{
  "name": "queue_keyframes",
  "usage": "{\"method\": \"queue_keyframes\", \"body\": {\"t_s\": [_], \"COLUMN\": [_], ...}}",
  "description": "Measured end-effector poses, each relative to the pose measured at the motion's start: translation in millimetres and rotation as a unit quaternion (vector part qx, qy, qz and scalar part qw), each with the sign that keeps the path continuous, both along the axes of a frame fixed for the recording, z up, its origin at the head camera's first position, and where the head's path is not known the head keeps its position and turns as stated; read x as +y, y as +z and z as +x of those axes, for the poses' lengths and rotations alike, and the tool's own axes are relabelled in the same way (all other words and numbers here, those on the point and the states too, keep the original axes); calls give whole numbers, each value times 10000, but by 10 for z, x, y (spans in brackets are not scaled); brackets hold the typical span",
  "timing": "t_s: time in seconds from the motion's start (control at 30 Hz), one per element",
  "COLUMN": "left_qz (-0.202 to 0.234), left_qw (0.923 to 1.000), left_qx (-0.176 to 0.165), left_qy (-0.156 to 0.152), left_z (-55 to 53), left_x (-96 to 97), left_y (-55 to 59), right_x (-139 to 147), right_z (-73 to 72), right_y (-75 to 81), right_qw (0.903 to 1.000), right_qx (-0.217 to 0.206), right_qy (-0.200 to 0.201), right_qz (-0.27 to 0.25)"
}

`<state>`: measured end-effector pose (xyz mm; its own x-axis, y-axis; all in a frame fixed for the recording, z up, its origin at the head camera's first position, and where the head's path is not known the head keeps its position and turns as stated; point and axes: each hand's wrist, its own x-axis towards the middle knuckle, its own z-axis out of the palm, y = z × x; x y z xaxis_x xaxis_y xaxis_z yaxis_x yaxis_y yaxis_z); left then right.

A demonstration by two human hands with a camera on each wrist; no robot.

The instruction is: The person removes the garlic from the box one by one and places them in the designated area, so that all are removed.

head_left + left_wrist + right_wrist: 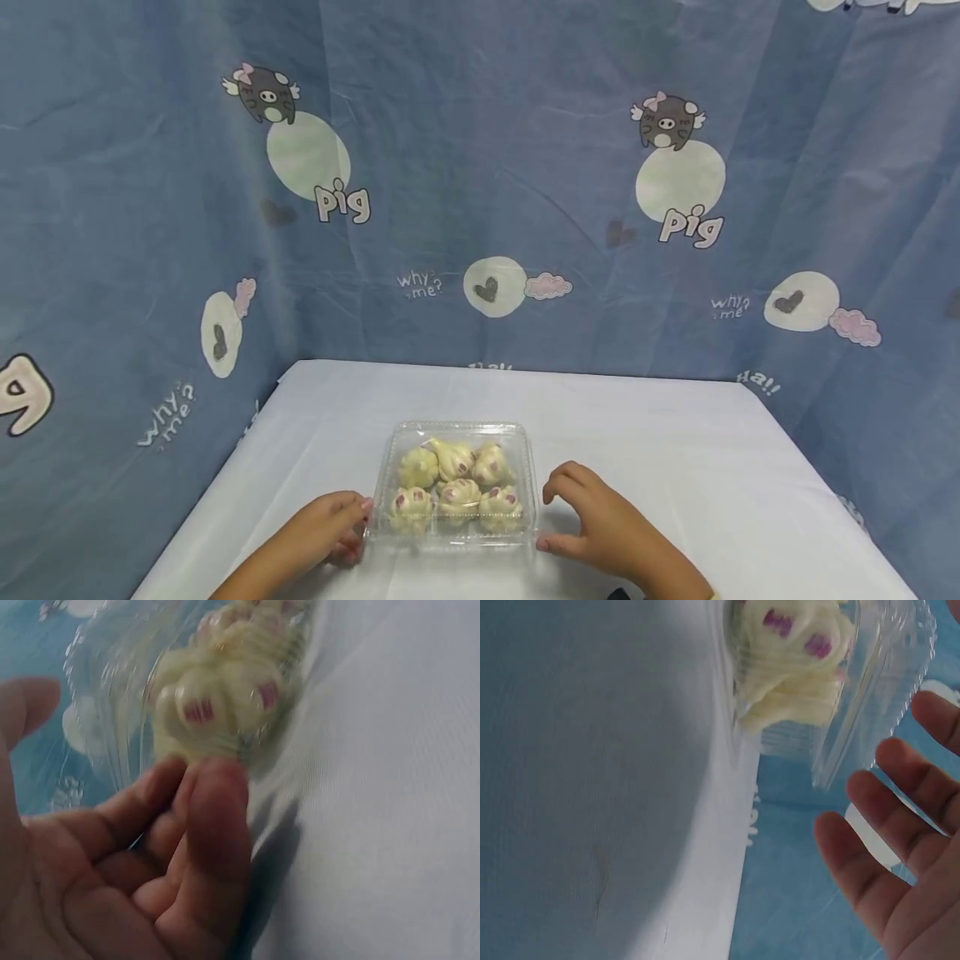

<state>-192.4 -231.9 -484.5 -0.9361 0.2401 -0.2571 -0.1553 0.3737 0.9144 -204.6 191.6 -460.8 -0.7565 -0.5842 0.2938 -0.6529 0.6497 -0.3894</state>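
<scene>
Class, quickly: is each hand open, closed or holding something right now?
Left hand: open, right beside the clear box; whether it touches is unclear.
Right hand: open beside the box, holding nothing.

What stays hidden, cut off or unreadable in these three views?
- Head: the small black object, cut off by the bottom edge.
- Head: any detail in the purple marks on the pale yellow garlic-like bulbs, too small.
- Left wrist: whether the bare left hand touches the clear plastic container; its own fingers cover the spot.
- Right wrist: part of the bare right hand, beyond the right edge.
</scene>
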Motion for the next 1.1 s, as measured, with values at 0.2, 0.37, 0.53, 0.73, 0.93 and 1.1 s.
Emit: {"method": "queue_keyframes", "body": {"t_s": [0.2,0.37,0.53,0.73,0.93,1.1], "left_qz": [1183,1905,2436,2758,2956,3075], "left_qw": [9862,9685,9530,9406,9330,9288], "left_qx": [-802,-1004,-995,-1089,-1157,-1135], "left_qy": [-840,-1248,-1499,-1655,-1694,-1731], "left_z": [30,24,-14,-25,-17,-20], "left_x": [-156,-197,-197,-196,-185,-169], "left_y": [-122,-156,-154,-204,-206,-202], "right_x": [46,51,57,51,13,-14], "right_z": [19,41,41,21,19,25], "right_y": [-47,-39,-10,-45,-127,-164], "right_qw": [9965,9940,9941,9931,9941,9957], "right_qx": [-769,-950,-848,-702,-384,318], "right_qy": [238,386,524,835,871,770], "right_qz": [-225,-392,-438,-439,-516,-405]}}
